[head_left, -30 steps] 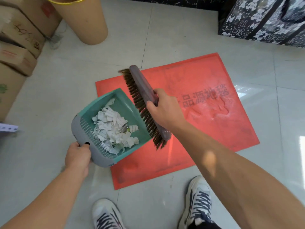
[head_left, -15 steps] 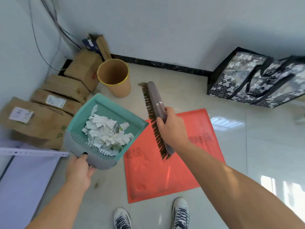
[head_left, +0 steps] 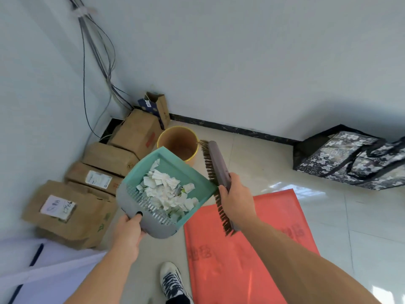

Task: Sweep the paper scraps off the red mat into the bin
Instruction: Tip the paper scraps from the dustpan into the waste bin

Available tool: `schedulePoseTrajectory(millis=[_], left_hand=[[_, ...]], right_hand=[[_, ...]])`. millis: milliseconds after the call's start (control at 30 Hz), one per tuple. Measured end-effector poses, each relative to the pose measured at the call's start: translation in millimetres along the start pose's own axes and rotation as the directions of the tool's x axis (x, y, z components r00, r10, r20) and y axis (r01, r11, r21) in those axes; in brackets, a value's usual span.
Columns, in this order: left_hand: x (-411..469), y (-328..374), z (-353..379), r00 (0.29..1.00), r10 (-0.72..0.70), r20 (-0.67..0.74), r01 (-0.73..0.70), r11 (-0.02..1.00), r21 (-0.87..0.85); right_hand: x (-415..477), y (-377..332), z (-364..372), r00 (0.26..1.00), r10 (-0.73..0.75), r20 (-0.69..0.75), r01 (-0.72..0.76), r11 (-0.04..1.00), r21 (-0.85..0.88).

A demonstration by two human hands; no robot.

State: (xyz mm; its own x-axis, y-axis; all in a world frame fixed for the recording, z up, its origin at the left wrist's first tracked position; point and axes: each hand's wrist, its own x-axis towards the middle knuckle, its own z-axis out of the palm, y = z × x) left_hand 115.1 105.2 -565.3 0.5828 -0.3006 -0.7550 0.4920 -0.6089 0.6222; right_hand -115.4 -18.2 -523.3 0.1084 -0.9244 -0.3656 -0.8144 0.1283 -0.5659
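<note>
1. The left hand (head_left: 128, 232) grips the grey handle of a teal dustpan (head_left: 166, 189), held in the air.
2. White paper scraps (head_left: 167, 191) are piled inside the dustpan.
3. The right hand (head_left: 236, 199) is closed around a brush (head_left: 218, 172), bristles touching the dustpan's edge.
4. The brown bin (head_left: 178, 143) stands just beyond the dustpan.
5. The red mat (head_left: 245, 255) lies on the floor below.
</note>
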Motion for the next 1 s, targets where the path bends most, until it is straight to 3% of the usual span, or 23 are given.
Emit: schedulePoseTrajectory(millis=[467, 1000], left_hand=[[131, 143, 74, 0.994, -0.112, 0.005, 0.111, 0.984, 0.139], [286, 184, 186, 0.906, -0.400, -0.139, 0.417, 0.898, 0.137]], right_hand=[[171, -73, 35, 0.994, 0.088, 0.057, -0.088, 0.996, 0.000], [360, -66, 107, 0.943, 0.174, 0.282, -0.121, 0.973, -0.195]])
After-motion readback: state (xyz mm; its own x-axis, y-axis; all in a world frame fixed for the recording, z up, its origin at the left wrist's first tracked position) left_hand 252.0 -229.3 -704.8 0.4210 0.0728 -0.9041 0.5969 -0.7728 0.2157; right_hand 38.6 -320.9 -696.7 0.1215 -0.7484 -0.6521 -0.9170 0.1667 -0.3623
